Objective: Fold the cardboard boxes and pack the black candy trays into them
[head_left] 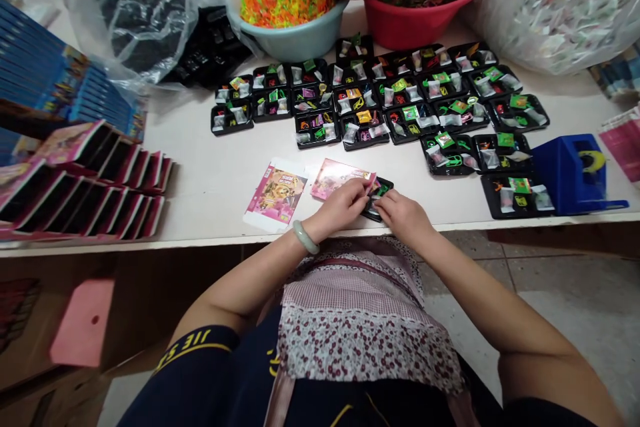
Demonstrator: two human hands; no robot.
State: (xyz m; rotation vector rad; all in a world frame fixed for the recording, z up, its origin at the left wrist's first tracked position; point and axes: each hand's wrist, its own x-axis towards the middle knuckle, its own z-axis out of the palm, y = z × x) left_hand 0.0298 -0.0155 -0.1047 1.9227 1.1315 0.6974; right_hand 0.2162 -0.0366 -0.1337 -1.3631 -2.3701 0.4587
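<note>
Near the table's front edge, a pink printed box [336, 178] lies with its open end toward a small black tray [384, 188] of candies and trinkets. My left hand [345, 205] is closed on the box at that end, thumb and fingers pinching its edge. The fingers of my right hand [404, 213] are bent together on the tray, which sits partly at the box's mouth. Both hands hide where tray and box meet. Left of them lies a flattened pink box [277, 193] with printed artwork.
Several filled black trays [365, 129] stand in rows behind my hands. At right is a blue tape dispenser [570, 173]; at left, stacked pink boxes [80, 193]. A light blue basin [295, 37], a red basin [415, 23] and plastic bags [555, 7] line the back.
</note>
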